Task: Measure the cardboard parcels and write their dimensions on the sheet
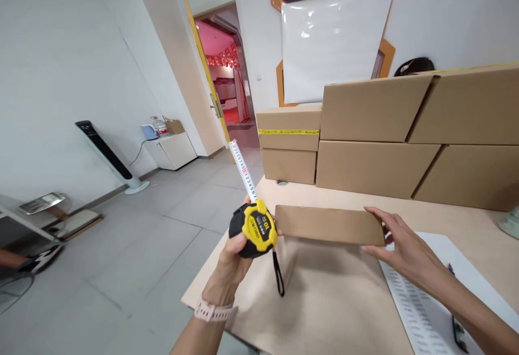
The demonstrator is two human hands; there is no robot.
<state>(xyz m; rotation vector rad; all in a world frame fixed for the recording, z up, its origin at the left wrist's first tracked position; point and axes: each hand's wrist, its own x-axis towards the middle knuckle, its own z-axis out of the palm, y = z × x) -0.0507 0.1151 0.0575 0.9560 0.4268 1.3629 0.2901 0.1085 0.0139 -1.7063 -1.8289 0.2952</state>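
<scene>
The tape measure point(255, 229) sits in your left hand point(232, 252) — yellow and black, its labelled face turned up toward you, over the left edge of the tabletop point(336, 306). That hand is closed around the case, thumb on the near side. A short stretch of the blade point(244, 173) is out, slanting away from you and to the left, with black numbers and one red mark. The black wrist loop point(278, 274) hangs from the case on your side, and a pale pink watch band point(214, 310) circles your left wrist.

Your right hand point(400, 240) grips the right end of a small cardboard box point(328, 225), fingers at its upper edge and thumb at its lower one. The left end of this box is just beside the tape measure; you cannot tell from here whether your left fingers touch it, or whether the box rests on the tabletop or is held above it.

Under your right forearm lie printed sheets point(409, 303). Farther back, larger cardboard boxes point(365, 166) stand stacked two high — yellow tape point(288, 132) runs across one at the left. Behind the stack shows the top of a person's head point(414, 65).
</scene>
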